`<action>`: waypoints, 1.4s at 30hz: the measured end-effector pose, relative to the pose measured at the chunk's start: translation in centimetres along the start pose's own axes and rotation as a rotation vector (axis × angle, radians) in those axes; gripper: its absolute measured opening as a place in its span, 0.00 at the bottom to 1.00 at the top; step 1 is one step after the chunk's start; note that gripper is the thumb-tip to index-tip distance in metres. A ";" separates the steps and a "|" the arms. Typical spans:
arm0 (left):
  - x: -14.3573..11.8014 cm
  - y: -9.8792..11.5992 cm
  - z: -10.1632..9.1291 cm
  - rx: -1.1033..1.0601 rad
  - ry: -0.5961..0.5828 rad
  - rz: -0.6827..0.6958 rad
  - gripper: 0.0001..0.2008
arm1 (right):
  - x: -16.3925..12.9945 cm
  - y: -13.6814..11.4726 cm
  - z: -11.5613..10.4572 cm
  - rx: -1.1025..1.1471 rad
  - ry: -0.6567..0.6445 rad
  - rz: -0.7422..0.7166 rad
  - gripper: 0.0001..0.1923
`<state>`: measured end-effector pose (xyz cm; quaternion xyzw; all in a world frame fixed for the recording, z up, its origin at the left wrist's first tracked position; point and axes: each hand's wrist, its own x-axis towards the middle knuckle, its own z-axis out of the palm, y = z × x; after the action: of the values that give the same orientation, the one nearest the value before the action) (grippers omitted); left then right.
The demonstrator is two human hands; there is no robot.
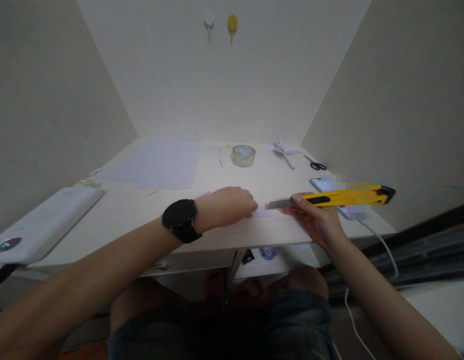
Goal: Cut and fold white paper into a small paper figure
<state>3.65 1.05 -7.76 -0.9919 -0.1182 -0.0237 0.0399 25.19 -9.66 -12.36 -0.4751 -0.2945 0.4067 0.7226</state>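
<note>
My right hand (317,220) grips a yellow utility knife (344,196) with its blade extended leftward, the tip just right of my left fingers. My left hand (228,206), with a black watch (180,220) on the wrist, presses down with curled fingers on a small white piece of paper (265,212) near the front edge of the pale wooden desk (232,232). The blade tip hovers at the paper's right end.
A roll of clear tape (243,155), white paper sheets (159,162), crumpled paper scraps (282,148) and black scissors (315,163) lie farther back. A phone (324,185) with a cable sits right. A white lamp head (40,222) juts in at left.
</note>
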 end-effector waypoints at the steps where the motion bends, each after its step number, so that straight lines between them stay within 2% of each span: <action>1: 0.0 0.1 -0.1 0.010 -0.013 -0.006 0.07 | 0.0 0.0 0.0 0.001 0.001 0.001 0.19; 9: 0.4 2.0 -1.3 0.103 -0.072 -0.067 0.08 | 0.1 0.0 -0.3 0.015 -0.021 0.002 0.19; 14: 0.7 2.3 -0.7 0.127 0.023 -0.061 0.11 | 0.3 -0.1 -0.5 0.041 -0.026 0.003 0.19; 18: 0.9 1.9 -0.4 0.030 0.043 -0.066 0.10 | 0.4 -0.1 -0.8 0.061 -0.036 0.011 0.17; 24: 1.8 1.1 0.1 -0.198 0.072 -0.110 0.03 | 0.9 -0.1 -1.2 0.083 -0.009 0.004 0.12; 30: 2.0 0.5 0.6 -0.313 0.139 -0.043 0.05 | 0.7 -0.5 -1.1 0.115 0.007 0.051 0.14; 36: 2.1 0.1 0.5 -0.314 0.088 0.037 0.05 | -0.1 -0.4 -1.0 -0.014 -0.080 -0.055 0.15; 42: 2.4 0.0 0.2 -0.322 0.041 0.044 0.09 | -0.7 -0.2 -1.5 -0.325 -0.223 -0.144 0.15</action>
<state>6.01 1.66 -7.80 -0.9871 -0.0906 -0.0616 -0.1168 26.12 -10.98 -12.82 -0.5151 -0.4673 0.3514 0.6267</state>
